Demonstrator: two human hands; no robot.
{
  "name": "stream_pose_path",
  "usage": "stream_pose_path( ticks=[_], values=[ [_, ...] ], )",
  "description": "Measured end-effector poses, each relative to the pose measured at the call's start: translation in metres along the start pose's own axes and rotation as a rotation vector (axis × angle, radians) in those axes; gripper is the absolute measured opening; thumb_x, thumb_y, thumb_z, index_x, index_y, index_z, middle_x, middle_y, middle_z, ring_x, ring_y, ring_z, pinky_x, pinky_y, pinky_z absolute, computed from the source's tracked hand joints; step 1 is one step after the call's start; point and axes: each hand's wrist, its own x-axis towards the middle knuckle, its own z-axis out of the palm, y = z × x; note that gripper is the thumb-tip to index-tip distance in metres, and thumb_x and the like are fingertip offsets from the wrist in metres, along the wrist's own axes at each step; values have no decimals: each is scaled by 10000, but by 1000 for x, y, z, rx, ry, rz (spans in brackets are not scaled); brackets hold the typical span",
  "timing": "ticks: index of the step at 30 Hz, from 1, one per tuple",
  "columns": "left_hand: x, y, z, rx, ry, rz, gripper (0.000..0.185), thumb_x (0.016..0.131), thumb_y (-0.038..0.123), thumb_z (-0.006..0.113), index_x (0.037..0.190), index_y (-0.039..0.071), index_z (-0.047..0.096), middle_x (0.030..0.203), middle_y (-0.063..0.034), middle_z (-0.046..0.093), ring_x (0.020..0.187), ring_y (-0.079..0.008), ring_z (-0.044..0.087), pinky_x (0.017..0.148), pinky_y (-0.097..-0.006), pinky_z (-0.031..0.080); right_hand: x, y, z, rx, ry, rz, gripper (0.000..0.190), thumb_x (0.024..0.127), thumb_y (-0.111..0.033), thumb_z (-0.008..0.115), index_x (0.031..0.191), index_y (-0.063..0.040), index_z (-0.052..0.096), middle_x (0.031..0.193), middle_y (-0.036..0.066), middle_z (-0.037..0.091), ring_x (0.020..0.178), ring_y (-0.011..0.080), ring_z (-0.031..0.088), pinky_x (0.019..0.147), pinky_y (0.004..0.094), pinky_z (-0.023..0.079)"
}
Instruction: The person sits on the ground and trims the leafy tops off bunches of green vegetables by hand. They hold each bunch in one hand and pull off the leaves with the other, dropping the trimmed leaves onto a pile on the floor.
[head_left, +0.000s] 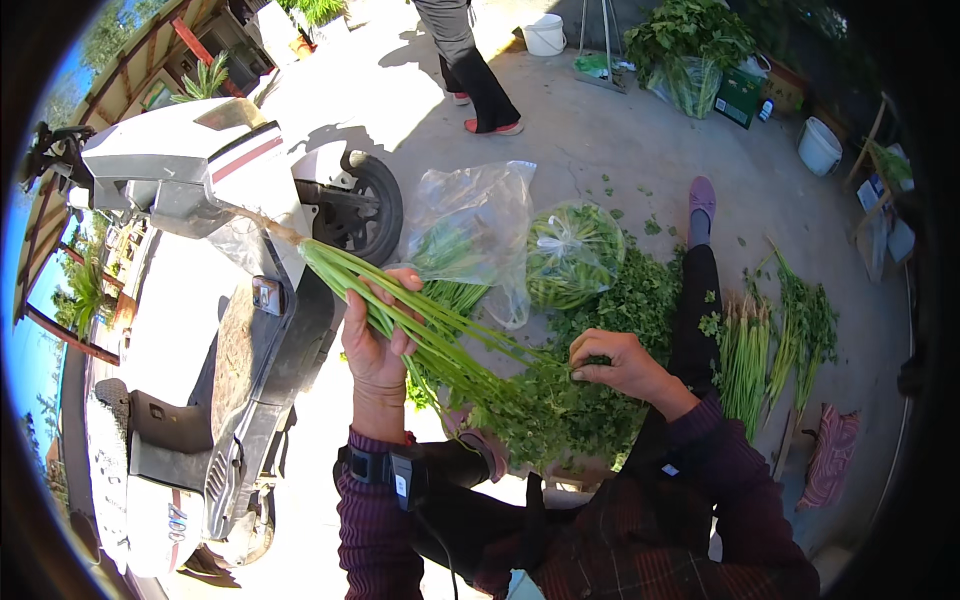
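Observation:
My left hand (382, 330) is closed around the stalks of a leafy green bunch (435, 337) that looks like celery, its brown roots pointing up and left. The leafy ends hang down to the right over a heap of green leaves (645, 300). At those leaf tips, my right hand (611, 364) pinches a leaf or thin stem with curled fingers. Beyond the bunch lie an open clear plastic bag (476, 202) with green stalks in it and a knotted clear bag (574, 251) full of greens. Rooted stalks (746, 352) lie on the ground to the right.
A white scooter (247, 375) stands at the left, a phone (268, 295) on it. Another person (480, 67) is walking or standing beyond. Farther back are white buckets (544, 35), a dustpan (600, 75) and bagged greens (690, 82). A patterned cushion (829, 457) lies right.

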Motion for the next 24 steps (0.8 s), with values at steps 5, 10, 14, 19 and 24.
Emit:
stream_pose_path(
  ticks=[5, 10, 14, 19, 24],
  values=[
    [1, -2, 5, 14, 16, 0, 403, 960, 384, 402, 877, 0, 492, 1004, -240, 537, 399, -77, 408, 364, -201, 365, -7, -15, -3, 317, -113, 352, 150, 847, -100, 633, 980, -32, 627, 855, 0, 590, 745, 61, 537, 624, 224, 454],
    [0, 1, 2, -15, -2, -4, 409, 963, 396, 392, 876, 5, 473, 993, -198, 505, 391, -51, 387, 360, -178, 364, -12, -3, 5, 262, -203, 56, 178, 862, -86, 594, 1019, -6, 614, 882, 7, 604, 793, 85, 543, 725, 253, 448],
    [1, 1, 3, 23, -12, 9, 402, 969, 390, 378, 865, 10, 457, 983, -196, 509, 396, -53, 393, 352, -180, 360, -12, -12, 0, 268, -177, 140, 166, 841, -58, 554, 981, 8, 614, 848, 15, 614, 776, 80, 538, 700, 237, 437],
    [2, -4, 2, 12, -41, -19, 380, 977, 374, 360, 882, 16, 446, 974, -208, 521, 406, -59, 413, 354, -180, 356, -12, -6, 5, 209, -113, 123, 174, 816, -17, 512, 951, 5, 618, 820, 30, 623, 751, 88, 554, 693, 242, 447],
    [6, 0, 0, -75, 5, 11, 392, 975, 377, 368, 887, 7, 463, 982, -194, 508, 417, -61, 415, 364, -177, 350, -18, 20, 9, 204, -67, 161, 184, 821, -24, 536, 980, -13, 628, 879, 42, 644, 816, 103, 583, 754, 251, 461]
  ],
)
